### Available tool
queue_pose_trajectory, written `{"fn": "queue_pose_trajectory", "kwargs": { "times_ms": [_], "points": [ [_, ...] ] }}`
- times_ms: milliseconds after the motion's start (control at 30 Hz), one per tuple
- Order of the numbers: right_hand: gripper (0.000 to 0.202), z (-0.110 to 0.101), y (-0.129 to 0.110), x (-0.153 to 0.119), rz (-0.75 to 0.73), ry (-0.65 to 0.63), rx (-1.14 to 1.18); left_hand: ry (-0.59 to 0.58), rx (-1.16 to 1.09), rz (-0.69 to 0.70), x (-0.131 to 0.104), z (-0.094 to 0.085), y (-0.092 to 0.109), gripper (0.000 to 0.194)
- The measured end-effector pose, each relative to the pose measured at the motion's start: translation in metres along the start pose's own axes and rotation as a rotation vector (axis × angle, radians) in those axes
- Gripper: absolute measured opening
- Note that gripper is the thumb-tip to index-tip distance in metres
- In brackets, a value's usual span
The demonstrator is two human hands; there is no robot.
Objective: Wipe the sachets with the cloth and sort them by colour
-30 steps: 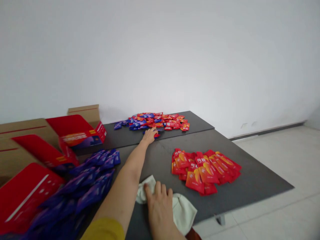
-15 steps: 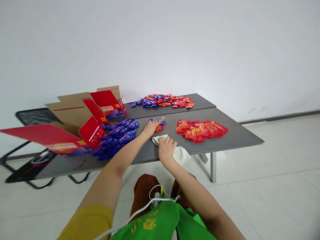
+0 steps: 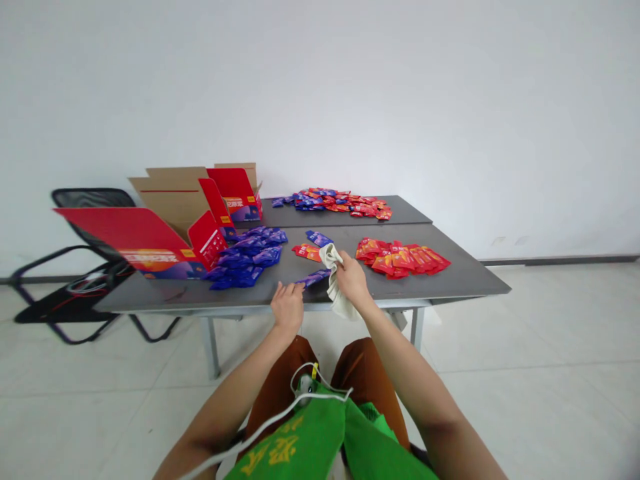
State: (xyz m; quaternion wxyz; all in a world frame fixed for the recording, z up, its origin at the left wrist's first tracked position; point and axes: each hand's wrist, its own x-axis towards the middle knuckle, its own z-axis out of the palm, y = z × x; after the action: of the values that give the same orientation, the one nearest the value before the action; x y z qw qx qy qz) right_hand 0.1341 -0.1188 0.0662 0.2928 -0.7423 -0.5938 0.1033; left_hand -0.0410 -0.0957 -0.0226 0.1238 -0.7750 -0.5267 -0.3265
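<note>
My left hand [image 3: 288,308] is at the table's front edge, its fingers curled at the near end of a purple sachet [image 3: 316,278]. The sachet's far end reaches up to a pale cloth. My right hand [image 3: 351,279] is closed around this crumpled cloth [image 3: 332,281], which hangs down past the table edge. Just behind the cloth lie another purple sachet [image 3: 319,238] and a red-orange sachet [image 3: 306,251], flat on the grey table [image 3: 345,231].
Purple sachets [image 3: 247,257] are heaped on the left, beside an open red carton [image 3: 150,233]. To the right is a pile of red sachets [image 3: 403,259]. A mixed pile [image 3: 333,201] and another open carton [image 3: 240,193] stand farther back. A black folding chair [image 3: 75,293] is at left.
My left hand has come back from the small sachet group to the front edge, where a purple sachet now is. My right hand has raised the cloth, bunching it up.
</note>
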Motion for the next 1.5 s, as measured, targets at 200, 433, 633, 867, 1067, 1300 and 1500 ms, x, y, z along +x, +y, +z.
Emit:
{"fn": "queue_pose_trajectory", "kwargs": {
  "times_ms": [200,433,633,867,1067,1300,1500],
  "points": [
    [0.036,0.048,-0.035,-0.014,-0.157,-0.024,-0.211,0.081,-0.051,0.033,-0.016,0.000,-0.001,0.017],
    [0.036,0.067,-0.023,0.005,0.026,0.100,-0.379,-0.313,-0.057,-0.066,0.001,-0.016,0.000,0.022],
    [0.035,0.046,-0.010,0.019,-0.147,-0.126,-0.393,-0.535,0.018,-0.172,0.019,-0.035,0.008,0.025],
    [0.032,0.058,-0.013,-0.016,-0.314,-0.122,-0.340,-0.532,0.044,-0.129,0.018,-0.033,0.012,0.031],
    [0.035,0.057,0.002,-0.009,0.015,0.059,-0.442,-0.568,0.077,-0.125,0.022,-0.034,0.014,0.026],
    [0.039,0.049,0.000,-0.008,-0.409,-0.181,-0.396,-0.593,0.120,-0.090,0.027,-0.039,0.016,0.028],
    [0.037,0.048,-0.003,0.010,-0.113,-0.040,-0.421,-0.513,0.068,-0.203,0.019,-0.038,0.015,0.026]
  ]
}}
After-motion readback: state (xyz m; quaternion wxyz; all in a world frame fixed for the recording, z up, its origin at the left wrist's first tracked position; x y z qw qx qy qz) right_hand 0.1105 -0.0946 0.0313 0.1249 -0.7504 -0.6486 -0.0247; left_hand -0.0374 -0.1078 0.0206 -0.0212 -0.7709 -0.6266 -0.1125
